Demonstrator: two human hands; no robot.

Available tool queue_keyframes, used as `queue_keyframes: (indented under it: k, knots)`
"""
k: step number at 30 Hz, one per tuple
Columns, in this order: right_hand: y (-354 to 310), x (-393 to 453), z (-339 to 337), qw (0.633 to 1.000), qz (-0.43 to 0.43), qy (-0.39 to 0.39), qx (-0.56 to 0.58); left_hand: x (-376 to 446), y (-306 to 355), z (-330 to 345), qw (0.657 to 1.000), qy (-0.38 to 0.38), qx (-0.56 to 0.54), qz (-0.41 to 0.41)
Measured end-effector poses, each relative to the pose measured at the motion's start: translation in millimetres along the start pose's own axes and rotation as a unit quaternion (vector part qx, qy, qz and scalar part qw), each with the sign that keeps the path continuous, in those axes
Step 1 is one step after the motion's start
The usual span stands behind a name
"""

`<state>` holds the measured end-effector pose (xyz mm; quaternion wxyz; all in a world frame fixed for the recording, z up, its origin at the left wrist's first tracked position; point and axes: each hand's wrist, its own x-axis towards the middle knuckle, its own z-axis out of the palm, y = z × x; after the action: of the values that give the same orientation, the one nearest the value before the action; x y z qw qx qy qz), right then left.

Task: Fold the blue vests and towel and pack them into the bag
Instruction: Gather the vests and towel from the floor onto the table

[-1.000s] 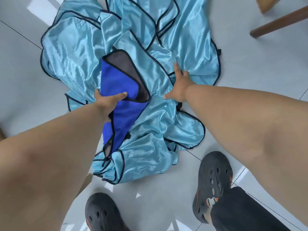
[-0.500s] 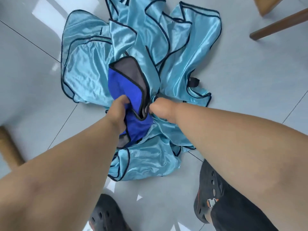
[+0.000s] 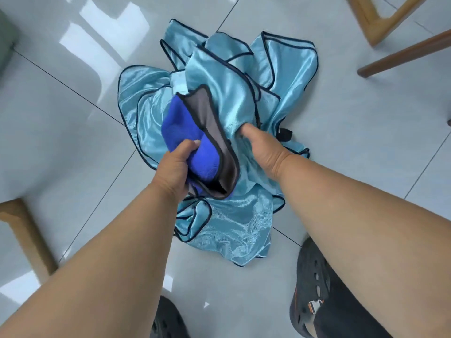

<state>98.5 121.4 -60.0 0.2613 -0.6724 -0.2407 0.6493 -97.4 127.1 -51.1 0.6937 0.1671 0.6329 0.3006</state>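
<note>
Because nothing has been sorted or folded yet, the vests (image 3: 227, 98) lie as one crumpled, shiny heap on the floor (image 3: 73, 132), spread across a tile joint about midway between the wooden furniture legs at the floor's left edge and those at its far right corner. How many vests there are I cannot count: the black-piped edges overlap and loop through one another, so it may be several. On top of the heap, toward its left side, sits one towel (image 3: 192, 147), royal blue with a grey reverse and dark binding, bunched rather than flat. The left hand (image 3: 174, 168) has its fingers curled round the towel's blue bulk, thumb on top, which looks like a grip meant to lift it clear of the vests so each piece can be handled alone. The right hand (image 3: 262, 147) is buried knuckle-down in vest fabric just beside the towel's grey edge; its fingers appear curled into the cloth, probably holding the heap down or gathering it while the towel comes free, though the fingertips are hidden. Two dark clogs show at the near edge of the floor, the right clog (image 3: 314, 284) just beside the heap's near corner, the left clog (image 3: 168, 320) partly under the left forearm. No bag is in view.
</note>
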Motion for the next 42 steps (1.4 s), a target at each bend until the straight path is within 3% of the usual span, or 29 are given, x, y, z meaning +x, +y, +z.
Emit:
queue_keyframes:
  k: [3,5,7,9,11,14,17,20,22,26,33,39,42]
  knots:
    - [19.2,24.9,-21.3,0.962,0.063,0.142,-0.226,13.2,-5.6,0.9,0.991,0.012,0.126,0.034]
    - [36.6,30.0,-34.6,0.924,0.080,0.129,-0.352,17.2,-12.4,-2.0,0.968,0.007,0.247,0.044]
    - [51.8,28.8,-46.5,0.924,0.109,0.094,-0.354,18.5,-25.2,-10.2,0.928,0.014,0.369,0.046]
    - [71.1,37.4,-50.7,0.945,0.136,0.071,-0.287,18.5,-36.2,-21.1,0.895,0.068,0.441,0.012]
    - [86.4,48.2,-42.7,0.963,0.123,0.066,-0.230,32.7,-57.2,-40.1,0.909,0.113,0.396,-0.059]
    - [97.9,55.2,-18.1,0.978,0.053,0.028,-0.198,59.7,-95.2,-64.9,0.949,0.097,0.254,-0.160]
    - [97.2,43.1,5.7,0.972,0.106,-0.045,-0.203,24.6,-70.0,-31.7,0.962,0.052,0.178,-0.198]
    - [104.0,32.1,19.7,0.979,0.191,-0.073,-0.022,14.6,-60.9,-19.5,0.975,0.029,0.111,-0.192]
    - [108.2,28.7,24.0,0.969,0.198,-0.081,0.123,14.4,-60.5,-22.1,0.984,0.022,0.040,-0.169]
    - [90.5,4.9,29.7,0.927,0.189,-0.095,0.309,13.7,-65.2,-23.1,0.988,0.024,-0.050,-0.147]
    - [63.8,-10.0,38.3,0.962,0.161,-0.067,0.211,-1.1,-56.3,-5.1,0.989,0.000,-0.075,-0.129]
    - [25.3,-49.2,31.1,0.948,0.162,-0.101,0.255,-49.9,-18.8,-4.1,0.991,-0.042,-0.090,-0.093]
    - [2.0,-74.8,30.2,0.943,0.123,-0.145,0.273,-82.9,0.4,-11.0,0.987,-0.075,-0.116,-0.078]
